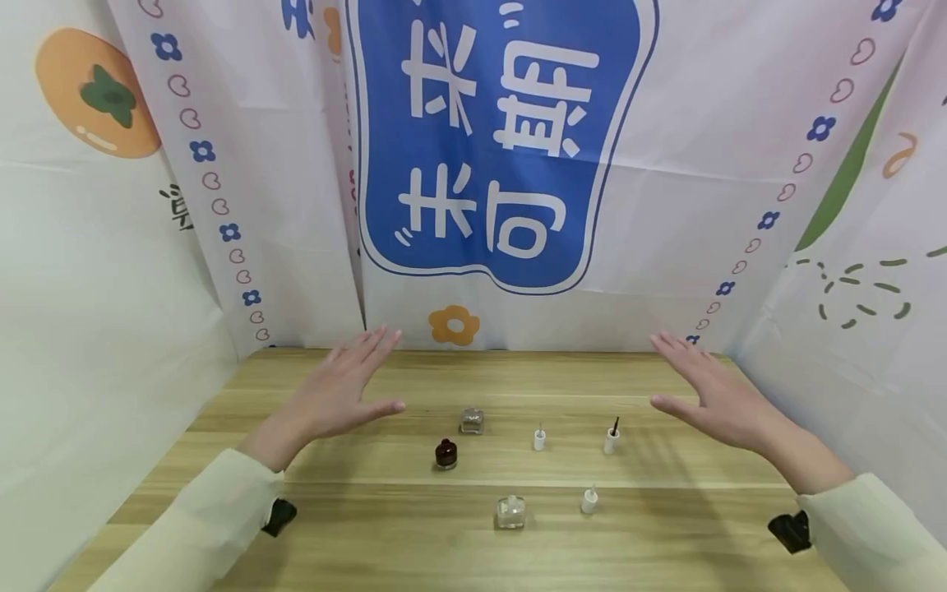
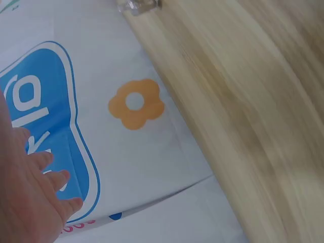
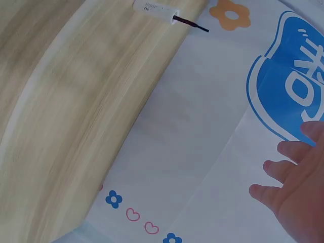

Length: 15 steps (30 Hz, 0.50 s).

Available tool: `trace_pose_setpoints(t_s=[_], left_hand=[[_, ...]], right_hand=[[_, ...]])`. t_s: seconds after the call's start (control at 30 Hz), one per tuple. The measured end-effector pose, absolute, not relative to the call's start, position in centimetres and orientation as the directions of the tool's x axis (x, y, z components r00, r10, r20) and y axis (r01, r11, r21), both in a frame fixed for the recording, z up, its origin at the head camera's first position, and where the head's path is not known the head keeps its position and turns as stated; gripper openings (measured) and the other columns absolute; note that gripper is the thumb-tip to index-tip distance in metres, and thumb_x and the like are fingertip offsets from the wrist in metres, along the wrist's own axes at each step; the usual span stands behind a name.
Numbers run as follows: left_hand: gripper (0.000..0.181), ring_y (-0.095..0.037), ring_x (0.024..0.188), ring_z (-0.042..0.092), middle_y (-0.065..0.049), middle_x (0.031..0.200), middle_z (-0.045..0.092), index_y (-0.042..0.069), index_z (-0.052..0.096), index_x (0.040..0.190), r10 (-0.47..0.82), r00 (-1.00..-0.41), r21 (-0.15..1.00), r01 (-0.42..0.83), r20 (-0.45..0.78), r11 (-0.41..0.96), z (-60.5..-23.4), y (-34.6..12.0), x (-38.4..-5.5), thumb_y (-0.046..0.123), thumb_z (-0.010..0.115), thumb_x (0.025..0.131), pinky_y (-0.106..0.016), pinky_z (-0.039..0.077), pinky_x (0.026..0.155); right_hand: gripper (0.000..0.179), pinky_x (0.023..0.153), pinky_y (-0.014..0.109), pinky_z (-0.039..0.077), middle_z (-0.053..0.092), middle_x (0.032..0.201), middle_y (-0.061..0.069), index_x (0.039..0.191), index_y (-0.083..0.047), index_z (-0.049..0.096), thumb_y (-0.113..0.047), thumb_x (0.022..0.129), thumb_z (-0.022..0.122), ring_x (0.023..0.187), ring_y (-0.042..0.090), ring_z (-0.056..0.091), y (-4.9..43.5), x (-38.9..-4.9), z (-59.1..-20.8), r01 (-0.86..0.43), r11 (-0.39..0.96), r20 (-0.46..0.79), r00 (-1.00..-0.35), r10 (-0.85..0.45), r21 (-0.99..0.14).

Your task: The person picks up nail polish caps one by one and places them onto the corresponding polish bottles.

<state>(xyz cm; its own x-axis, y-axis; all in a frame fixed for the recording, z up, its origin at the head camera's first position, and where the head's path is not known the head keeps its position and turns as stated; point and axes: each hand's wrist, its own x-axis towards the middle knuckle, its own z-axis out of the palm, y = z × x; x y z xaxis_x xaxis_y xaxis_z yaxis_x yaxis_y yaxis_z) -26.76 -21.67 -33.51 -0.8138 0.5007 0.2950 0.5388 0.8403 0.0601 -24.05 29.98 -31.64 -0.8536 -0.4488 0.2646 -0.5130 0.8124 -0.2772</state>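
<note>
Both hands are raised over the table with fingers straight and nothing held. My left hand (image 1: pixel 336 390) is at the left, nearest a dark brown bottle (image 1: pixel 446 455) and a clear glass bottle (image 1: pixel 472 421). A second clear bottle (image 1: pixel 510 512) stands closer to the front. To the right of the bottles are three white brush caps, all brush end up: one in the middle (image 1: pixel 539 441), one at the front (image 1: pixel 589 501), and one with a dark brush (image 1: pixel 612 439). My right hand (image 1: pixel 721 403) is nearest that dark-brushed cap, also seen in the right wrist view (image 3: pixel 157 10).
The small items stand on a wood-grain table (image 1: pixel 370 543). Behind it hangs a white cloth (image 1: pixel 666 247) printed with a blue sign and flowers, and similar cloth walls close in the left and right sides. Dark straps (image 1: pixel 790 532) show at both wrists.
</note>
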Motion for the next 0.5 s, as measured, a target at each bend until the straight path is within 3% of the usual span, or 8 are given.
trace_pose_setpoints(t_s=[0.13, 0.37, 0.5], left_hand=[[0.095, -0.033, 0.145, 0.013, -0.008, 0.161, 0.008, 0.022, 0.007, 0.157, 0.492, -0.81, 0.143, 0.555, 0.32, 0.82, -33.7, -21.5, -25.9, 0.066, 0.055, 0.087, -0.059, 0.016, 0.112], [0.09, -0.037, 0.14, 0.028, -0.007, 0.159, 0.02, 0.024, 0.012, 0.157, 0.498, -0.778, 0.277, 0.612, 0.384, 0.741, -34.2, -20.6, -24.2, 0.054, 0.063, 0.089, -0.06, 0.026, 0.108], [0.087, -0.04, 0.137, 0.033, -0.009, 0.156, 0.029, 0.024, 0.019, 0.156, 0.505, -0.764, 0.322, 0.634, 0.402, 0.703, -34.7, -19.8, -23.1, 0.054, 0.064, 0.088, -0.063, 0.03, 0.104]], right_hand=[[0.08, 0.103, 0.065, 0.028, 0.023, 0.157, 0.015, 0.156, -0.019, 0.017, -0.038, 0.094, 0.064, 0.138, 0.044, 0.026, 29.8, -23.1, -31.7, -0.528, 0.797, 0.312, -0.841, -0.442, -0.295], [0.074, 0.097, 0.064, 0.036, 0.04, 0.147, 0.022, 0.153, -0.012, 0.029, -0.025, 0.092, 0.068, 0.129, 0.046, 0.039, 29.4, -21.9, -32.6, -0.589, 0.747, 0.409, -0.791, -0.455, -0.309], [0.069, 0.094, 0.056, 0.043, 0.049, 0.14, 0.019, 0.149, -0.008, 0.037, -0.021, 0.09, 0.07, 0.124, 0.04, 0.048, 29.0, -21.2, -33.3, -0.611, 0.736, 0.445, -0.768, -0.46, -0.294]])
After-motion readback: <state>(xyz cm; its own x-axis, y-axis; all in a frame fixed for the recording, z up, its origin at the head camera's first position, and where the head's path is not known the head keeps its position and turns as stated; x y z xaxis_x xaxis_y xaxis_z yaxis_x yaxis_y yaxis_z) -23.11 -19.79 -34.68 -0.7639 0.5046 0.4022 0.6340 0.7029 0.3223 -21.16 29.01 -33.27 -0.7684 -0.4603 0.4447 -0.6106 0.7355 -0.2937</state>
